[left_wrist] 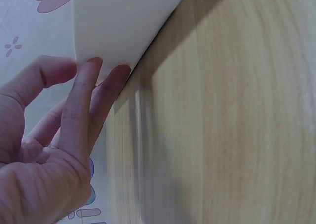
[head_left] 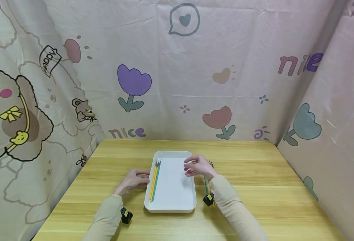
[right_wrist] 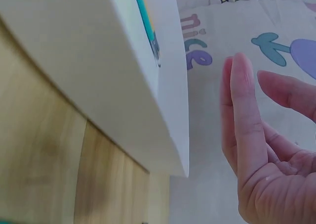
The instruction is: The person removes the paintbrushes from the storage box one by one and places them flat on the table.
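A white rectangular tray (head_left: 174, 187) lies on the table, with a few slim yellow and teal paintbrushes (head_left: 155, 180) side by side along its left wall. One teal brush (right_wrist: 146, 21) shows a metal ferrule in the right wrist view. My left hand (head_left: 132, 181) is at the tray's left side, its fingertips (left_wrist: 118, 73) touching the outer wall. Over the tray's right rim hovers my right hand (head_left: 199, 166), fingers apart and holding nothing; the right wrist view shows it clear of the wall. Several more brushes (head_left: 206, 185) lie right of the tray, partly hidden by my right forearm.
The wooden table (head_left: 255, 187) extends to both sides of the tray. A printed curtain (head_left: 177, 83) hangs behind the table and along its sides. Small black wrist devices (head_left: 126, 216) sit by both sleeves.
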`<state>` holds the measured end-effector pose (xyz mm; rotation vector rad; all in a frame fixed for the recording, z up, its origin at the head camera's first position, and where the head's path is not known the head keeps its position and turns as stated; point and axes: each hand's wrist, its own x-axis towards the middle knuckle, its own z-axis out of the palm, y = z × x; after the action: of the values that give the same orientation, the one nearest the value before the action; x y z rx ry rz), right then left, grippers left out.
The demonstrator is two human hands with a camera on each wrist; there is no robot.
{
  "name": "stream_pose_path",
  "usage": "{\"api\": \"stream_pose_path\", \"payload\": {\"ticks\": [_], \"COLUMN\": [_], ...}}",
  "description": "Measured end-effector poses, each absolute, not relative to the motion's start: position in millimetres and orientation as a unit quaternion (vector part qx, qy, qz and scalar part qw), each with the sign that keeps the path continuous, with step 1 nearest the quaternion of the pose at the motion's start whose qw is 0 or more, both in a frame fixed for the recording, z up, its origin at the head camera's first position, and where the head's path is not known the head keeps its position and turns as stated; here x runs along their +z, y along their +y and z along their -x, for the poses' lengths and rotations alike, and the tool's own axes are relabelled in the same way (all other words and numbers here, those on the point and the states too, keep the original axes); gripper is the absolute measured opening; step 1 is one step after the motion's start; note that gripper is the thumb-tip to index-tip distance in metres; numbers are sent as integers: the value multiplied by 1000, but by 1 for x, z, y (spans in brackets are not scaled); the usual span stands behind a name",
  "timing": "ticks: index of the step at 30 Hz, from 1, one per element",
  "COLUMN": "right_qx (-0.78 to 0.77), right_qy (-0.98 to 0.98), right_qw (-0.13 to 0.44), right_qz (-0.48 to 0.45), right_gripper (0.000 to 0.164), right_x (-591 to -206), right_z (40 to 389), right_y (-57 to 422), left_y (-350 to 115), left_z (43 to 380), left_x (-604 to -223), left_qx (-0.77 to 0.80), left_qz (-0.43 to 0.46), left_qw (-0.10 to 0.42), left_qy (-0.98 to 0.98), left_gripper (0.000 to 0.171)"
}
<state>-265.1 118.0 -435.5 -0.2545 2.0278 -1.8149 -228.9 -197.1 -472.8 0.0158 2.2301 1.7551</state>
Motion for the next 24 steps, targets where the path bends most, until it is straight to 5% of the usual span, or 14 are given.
{"api": "stream_pose_path", "payload": {"ticks": [24], "right_qx": [-644], "right_qy": [729], "right_qw": [227], "right_qz": [55], "right_gripper": [29], "right_x": [-444], "right_z": [285], "right_y": [59], "left_y": [-197], "left_z": [230], "left_x": [-473], "left_qx": [609], "left_qz": [0], "left_qw": [155], "left_qy": [778], "left_gripper": [50]}}
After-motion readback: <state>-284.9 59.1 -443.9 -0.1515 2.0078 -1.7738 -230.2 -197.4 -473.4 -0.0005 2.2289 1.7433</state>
